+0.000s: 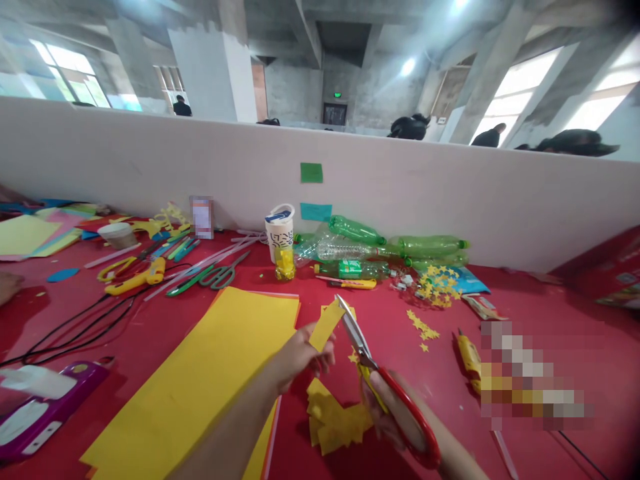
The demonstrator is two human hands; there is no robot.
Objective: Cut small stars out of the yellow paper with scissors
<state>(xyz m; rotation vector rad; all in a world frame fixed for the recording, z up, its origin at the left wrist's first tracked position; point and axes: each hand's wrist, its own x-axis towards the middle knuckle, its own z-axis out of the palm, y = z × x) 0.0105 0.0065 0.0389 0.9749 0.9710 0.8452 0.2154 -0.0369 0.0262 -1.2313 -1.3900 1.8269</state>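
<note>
My left hand (307,353) reaches in from the near left, pinching a small yellow paper strip (326,327), flat and slanting; my right hand (383,407) grips the red-handled scissors (363,347), blades at the strip's far end. Yellow sheets (215,373) lie left, star cutouts (437,287) far right.

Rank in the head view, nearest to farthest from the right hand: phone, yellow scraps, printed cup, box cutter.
1. Yellow scraps, left of the right hand
2. Box cutter, ahead
3. Printed cup, ahead and left
4. Phone, farthest left
</note>
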